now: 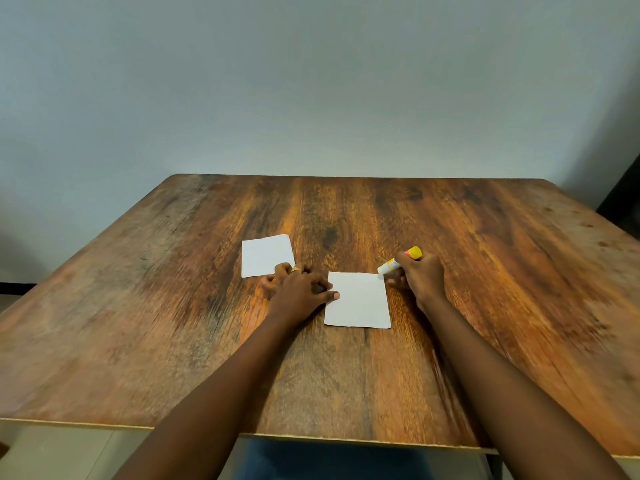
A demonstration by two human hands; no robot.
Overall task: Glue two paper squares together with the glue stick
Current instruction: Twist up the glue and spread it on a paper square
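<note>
Two white paper squares lie flat on the wooden table. The nearer paper square is in the middle, and my left hand rests on the table beside it with the thumb tip pressing its left edge. The farther paper square lies up and to the left, its near corner under my left fingers. My right hand grips the glue stick, white-bodied with a yellow end. Its white end points down-left, at the nearer square's top right corner.
A plain pale wall stands behind the table's far edge. A dark object stands beyond the table's far right corner. The table's near edge runs just below my forearms.
</note>
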